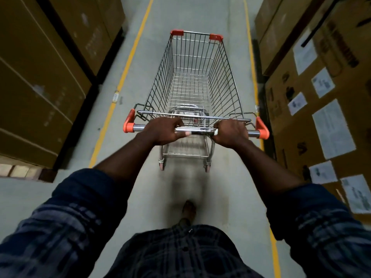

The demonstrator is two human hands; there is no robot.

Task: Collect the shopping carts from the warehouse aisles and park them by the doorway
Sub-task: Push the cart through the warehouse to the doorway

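A wire shopping cart (193, 77) with orange corner caps stands in front of me in the aisle, its basket empty. Its chrome handle bar (197, 131) runs across the middle of the view between two orange end pieces. My left hand (163, 130) grips the bar left of centre, fingers curled over it and thumb along its near side. My right hand (230, 133) grips the bar right of centre in the same way. The cart's rear wheels (162, 165) show below the handle.
Tall stacks of brown cardboard boxes (40, 77) line the left side; boxes with white paper labels (321, 117) line the right. Yellow floor lines (124, 77) mark both aisle edges on the grey concrete floor (196, 15). My foot (188, 211) shows below.
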